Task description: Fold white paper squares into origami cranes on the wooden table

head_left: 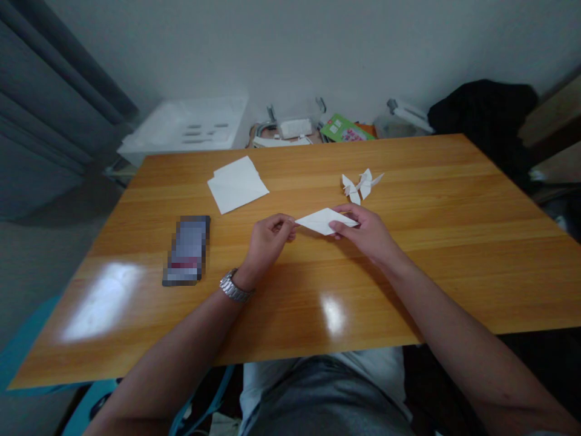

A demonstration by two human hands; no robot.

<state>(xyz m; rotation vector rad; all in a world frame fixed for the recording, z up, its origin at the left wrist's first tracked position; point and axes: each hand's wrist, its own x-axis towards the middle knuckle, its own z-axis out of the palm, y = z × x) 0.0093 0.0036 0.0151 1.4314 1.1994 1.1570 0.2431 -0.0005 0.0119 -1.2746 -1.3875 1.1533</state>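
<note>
A white sheet folded into a long diamond, the folded paper, is held between both hands above the table. My left hand, with a metal watch on its wrist, pinches the diamond's left tip. At the other end, my right hand grips the paper with the thumb on top and fingers beneath. Just beyond the right hand stand small white folded-paper figures, partly overlapping one another. Farther left lie flat white paper sheets, stacked slightly askew.
A phone with a blurred screen lies left on the wooden table. Behind the far edge are a white plastic bin, a green booklet and assorted items. Dark fabric sits at the back right.
</note>
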